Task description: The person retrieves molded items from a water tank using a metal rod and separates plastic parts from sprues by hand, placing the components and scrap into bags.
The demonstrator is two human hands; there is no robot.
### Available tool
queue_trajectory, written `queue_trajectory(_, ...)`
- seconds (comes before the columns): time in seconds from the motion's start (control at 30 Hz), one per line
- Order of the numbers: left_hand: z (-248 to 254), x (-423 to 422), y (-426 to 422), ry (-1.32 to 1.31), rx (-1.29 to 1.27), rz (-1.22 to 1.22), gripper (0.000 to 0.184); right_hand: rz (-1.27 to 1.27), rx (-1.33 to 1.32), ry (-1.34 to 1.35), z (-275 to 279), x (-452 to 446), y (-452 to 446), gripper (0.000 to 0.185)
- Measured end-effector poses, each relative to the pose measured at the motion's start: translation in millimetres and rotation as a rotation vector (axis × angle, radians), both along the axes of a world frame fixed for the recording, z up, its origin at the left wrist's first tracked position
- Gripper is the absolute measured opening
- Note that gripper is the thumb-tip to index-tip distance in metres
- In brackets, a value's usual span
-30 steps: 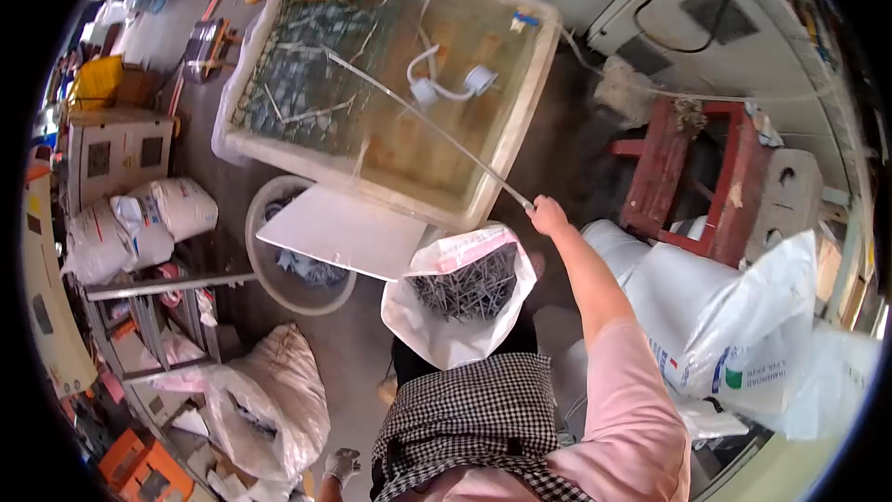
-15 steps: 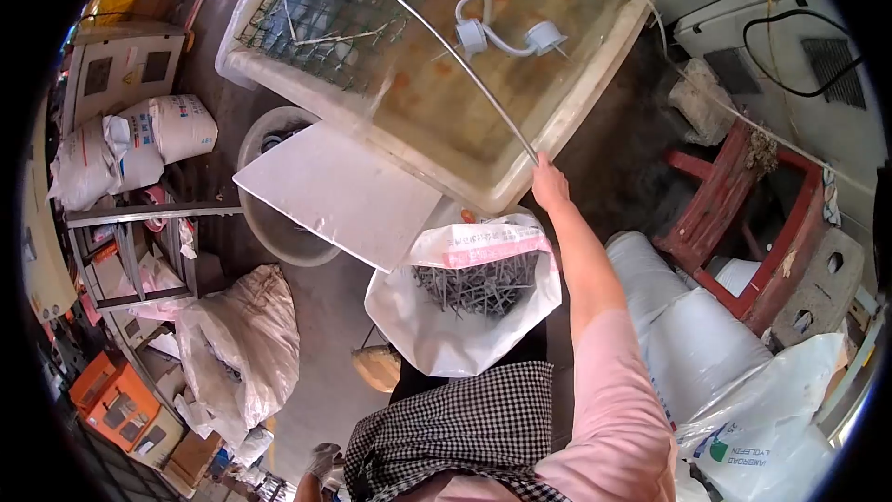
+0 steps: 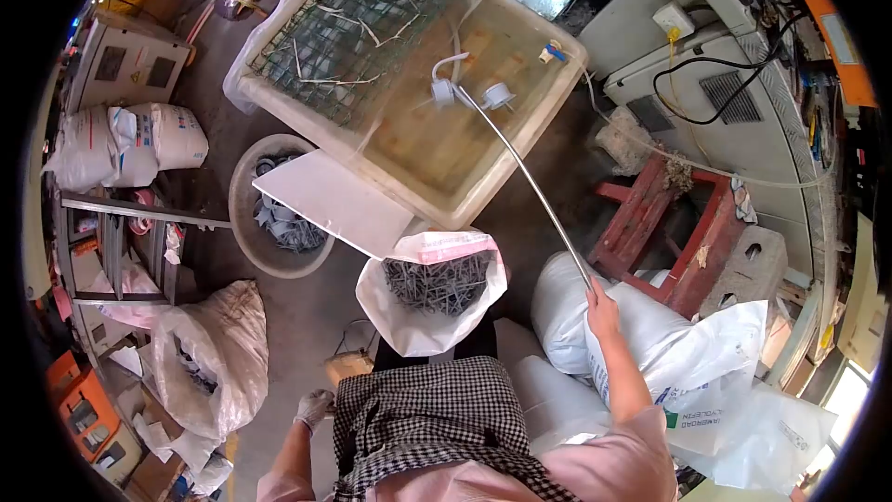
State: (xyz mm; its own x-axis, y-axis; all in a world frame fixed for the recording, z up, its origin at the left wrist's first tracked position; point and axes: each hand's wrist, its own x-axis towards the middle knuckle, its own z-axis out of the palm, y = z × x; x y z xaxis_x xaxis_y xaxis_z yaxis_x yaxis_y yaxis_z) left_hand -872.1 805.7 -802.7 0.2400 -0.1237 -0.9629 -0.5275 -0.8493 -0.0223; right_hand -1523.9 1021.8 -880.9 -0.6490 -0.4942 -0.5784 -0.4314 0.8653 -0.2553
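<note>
Currently, a long metal rod [image 3: 530, 181] is gripped near one end by the closed fingers of the right hand [image 3: 602, 310]. It is slim, straight and silvery, with a bright sheen along its length, and it is slanted forward and leftward from those fingers, its far tip held over a pale, thick-rimmed tub [image 3: 423, 212] of cloudy, brownish water. Near that tip, two white round fittings [image 3: 443, 91] with a curved pale tube are seen; whether they are touched cannot be told. Farther left of the right fingers, the tub is covered by green mesh [image 3: 311, 56] strewn with pale strips.

The left hand [image 3: 316, 406] is covered by a whitish glove and held beside a checked apron [image 3: 427, 414]; whether its fingers are open or closed cannot be told. Ahead and rightward of these, a white sack [image 3: 409, 330] is filled with thin grey pieces [image 3: 437, 286]. Beyond the right fingers, a red frame [image 3: 641, 214] is placed.
</note>
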Motion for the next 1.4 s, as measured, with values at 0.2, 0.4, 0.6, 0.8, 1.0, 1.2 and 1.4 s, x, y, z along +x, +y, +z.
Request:
queue_trajectory(0.2,12,14,1,-0.011,-0.039,0.029,0.022,0.017,0.013,0.006,-29,-6,-23,0.041)
queue_trajectory(0.4,20,24,3,-0.07,-0.077,0.087,0.026,0.008,-0.014,-0.067,-11,-24,-55,0.038)
queue_trajectory(0.6,15,11,10,-0.02,-0.039,0.121,0.031,0.097,0.008,-0.01,5,-36,-97,0.035)
queue_trajectory(0.8,10,6,18,-0.001,-0.031,0.074,0.027,0.123,0.012,-0.041,-11,-30,-148,0.036)
queue_trajectory(1.0,5,15,25,-0.011,-0.019,0.096,0.023,0.098,-0.094,-0.133,-86,-7,-185,0.037)
queue_trajectory(1.2,-4,28,39,0.015,0.001,0.125,0.027,0.106,-0.137,-0.169,-142,27,-260,0.036)
queue_trajectory(1.4,-3,24,45,0.003,0.009,0.18,0.026,0.168,-0.214,-0.24,-167,59,-343,0.033)
